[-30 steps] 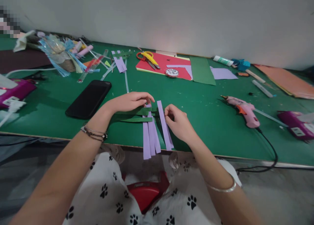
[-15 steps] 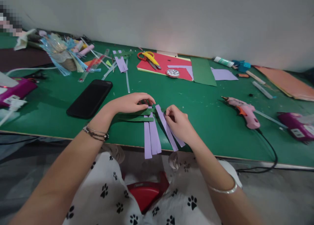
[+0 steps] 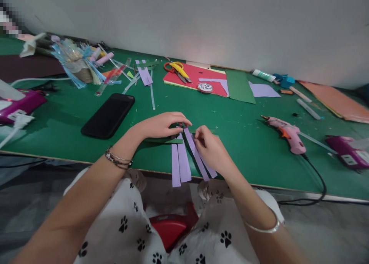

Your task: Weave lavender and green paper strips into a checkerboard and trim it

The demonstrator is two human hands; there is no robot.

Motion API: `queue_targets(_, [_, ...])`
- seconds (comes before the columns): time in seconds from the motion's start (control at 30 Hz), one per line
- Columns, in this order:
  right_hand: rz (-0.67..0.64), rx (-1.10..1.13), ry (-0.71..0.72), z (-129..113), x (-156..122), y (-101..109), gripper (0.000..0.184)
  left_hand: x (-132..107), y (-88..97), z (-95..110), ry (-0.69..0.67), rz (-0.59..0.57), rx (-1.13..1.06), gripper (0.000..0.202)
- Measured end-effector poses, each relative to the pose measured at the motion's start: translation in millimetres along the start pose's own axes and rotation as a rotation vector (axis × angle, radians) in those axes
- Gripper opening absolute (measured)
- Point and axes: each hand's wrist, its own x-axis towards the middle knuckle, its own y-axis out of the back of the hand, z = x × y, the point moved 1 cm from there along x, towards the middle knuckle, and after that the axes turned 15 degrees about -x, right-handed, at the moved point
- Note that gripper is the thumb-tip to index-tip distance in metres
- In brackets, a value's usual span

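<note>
Several purple paper strips (image 3: 184, 162) hang toward the table's front edge, fanned into a left group and a right group. A green paper strip (image 3: 164, 141) lies crosswise over the left group near its top. My left hand (image 3: 164, 125) arches over the strips' upper ends, its thumb and fingertips closing on the weave there; the fingers partly hide what they hold, apparently a green strip. My right hand (image 3: 211, 148) is closed in a pinch at a right-hand purple strip (image 3: 196, 154). Some green paper shows just beyond its knuckles.
A black phone (image 3: 108, 116) lies left of my hands. Scissors (image 3: 179, 71) rest on red paper (image 3: 196, 77) at the back. A pink glue gun (image 3: 285, 132) with a trailing cord sits right. Purple boxes with sockets stand at both sides, craft scraps at the back left.
My left hand has shifted slightly right and toward me over the strips, now covering the upper green strip. The right hand keeps its pinch, almost in place. The view has turned slightly.
</note>
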Motion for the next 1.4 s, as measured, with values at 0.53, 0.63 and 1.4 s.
queue_targets(0.53, [-0.031, -0.096, -0.018, -3, 0, 0, 0.009, 0, -3.4, 2, 0.015, 0.022, 0.068, 0.032])
queue_targets(0.63, [-0.018, -0.066, -0.021, -3, 1, -1, 0.009, 0, -3.0, 2, 0.039, 0.062, 0.068, 0.032])
queue_targets(1.4, [-0.098, -0.29, -0.012, -13, 8, -4, 0.009, 2, -3.5, 1, 0.108, 0.057, 0.097, 0.026])
